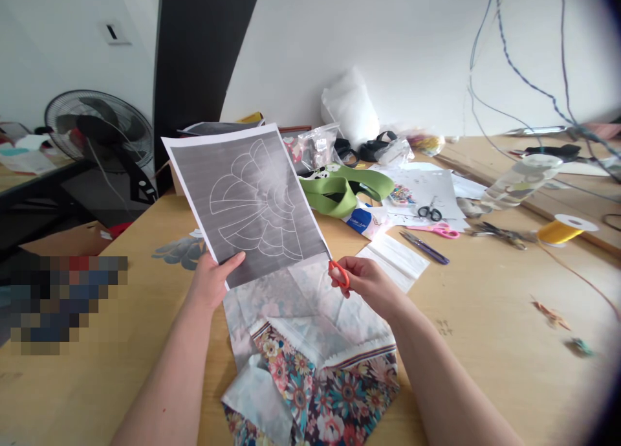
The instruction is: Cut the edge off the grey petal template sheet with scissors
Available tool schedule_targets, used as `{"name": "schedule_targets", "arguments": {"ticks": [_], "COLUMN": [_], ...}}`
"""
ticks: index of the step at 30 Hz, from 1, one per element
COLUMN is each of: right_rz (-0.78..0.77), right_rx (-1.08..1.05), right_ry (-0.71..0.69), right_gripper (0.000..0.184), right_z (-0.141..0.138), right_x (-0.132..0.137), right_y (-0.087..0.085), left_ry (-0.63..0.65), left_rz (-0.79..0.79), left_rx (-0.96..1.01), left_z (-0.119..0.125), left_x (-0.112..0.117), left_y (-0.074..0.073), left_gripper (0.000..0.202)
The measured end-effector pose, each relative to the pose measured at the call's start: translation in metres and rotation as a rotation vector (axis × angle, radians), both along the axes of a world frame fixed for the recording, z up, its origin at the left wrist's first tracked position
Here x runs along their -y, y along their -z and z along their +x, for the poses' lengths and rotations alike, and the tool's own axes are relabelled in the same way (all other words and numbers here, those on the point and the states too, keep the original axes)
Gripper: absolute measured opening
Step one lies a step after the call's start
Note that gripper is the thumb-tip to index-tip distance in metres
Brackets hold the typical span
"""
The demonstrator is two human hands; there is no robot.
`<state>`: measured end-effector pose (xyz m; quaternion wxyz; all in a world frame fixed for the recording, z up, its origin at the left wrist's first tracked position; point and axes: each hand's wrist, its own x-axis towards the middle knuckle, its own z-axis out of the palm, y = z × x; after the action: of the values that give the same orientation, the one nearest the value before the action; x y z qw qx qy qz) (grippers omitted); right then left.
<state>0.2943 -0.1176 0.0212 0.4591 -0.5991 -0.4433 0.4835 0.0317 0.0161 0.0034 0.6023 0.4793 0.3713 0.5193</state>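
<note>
My left hand (213, 279) pinches the lower left corner of a printed sheet (252, 200), grey with a white fan-shaped line pattern, held up and tilted above the table. My right hand (365, 281) is closed round orange-handled scissors (339, 273) at the sheet's lower right corner; the blades are hidden behind the paper. Under both hands lies floral fabric (315, 381), partly folded over with its pale back showing.
The wooden table (485, 342) carries a green strap (344, 190), small black scissors (429, 211), pink scissors (436, 230), a purple pen (427, 247), white papers, plastic bags, a bottle (519, 182) and a yellow thread spool (563, 229). A floor fan (97, 132) stands at the left.
</note>
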Motion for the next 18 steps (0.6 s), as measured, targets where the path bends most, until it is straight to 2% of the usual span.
{"name": "schedule_targets", "arguments": {"ticks": [18], "right_rz": [0.017], "right_rx": [-0.011], "right_ry": [0.007], "right_gripper": [0.043], "right_z": [0.0009], "right_x": [-0.0016], "right_y": [0.0046], "left_ry": [-0.001], "left_rz": [0.004], "left_rx": [-0.003], "left_z": [0.0021], "left_x": [0.0007], "left_y": [-0.0023], "left_gripper": [0.061]}}
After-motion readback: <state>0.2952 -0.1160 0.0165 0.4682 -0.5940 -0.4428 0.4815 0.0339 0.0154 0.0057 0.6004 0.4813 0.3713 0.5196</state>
